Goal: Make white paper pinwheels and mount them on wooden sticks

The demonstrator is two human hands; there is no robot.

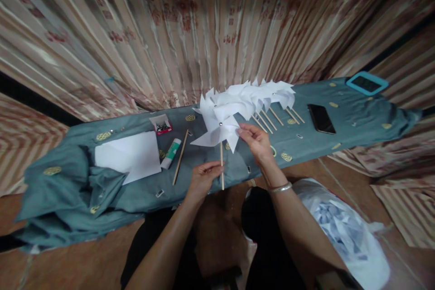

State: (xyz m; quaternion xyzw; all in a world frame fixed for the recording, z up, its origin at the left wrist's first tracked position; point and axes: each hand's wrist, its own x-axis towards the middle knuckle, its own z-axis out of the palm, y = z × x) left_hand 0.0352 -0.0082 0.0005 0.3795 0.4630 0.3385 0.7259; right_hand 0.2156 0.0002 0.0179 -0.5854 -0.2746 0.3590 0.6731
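Observation:
A white paper pinwheel (220, 133) with a silver pin at its centre stands upright on a thin wooden stick (222, 176) in front of me. My left hand (203, 177) pinches the lower part of that stick. At the pinwheel's right side, the fingers of my right hand (255, 141) are closed on the edge of a paper blade. Behind it lies a row of finished-looking white pinwheels (268, 95), their sticks pointing toward me and to the right. Left of my hands are a loose wooden stick (181, 157) and a green and white glue stick (171, 154).
White paper sheets (136, 154) and a small red box of metal pins (162, 125) lie to the left on the green cloth (136, 199). On the right are a black phone (321, 119) and a blue-framed device (367, 83). A white plastic bag (370, 253) sits on the floor.

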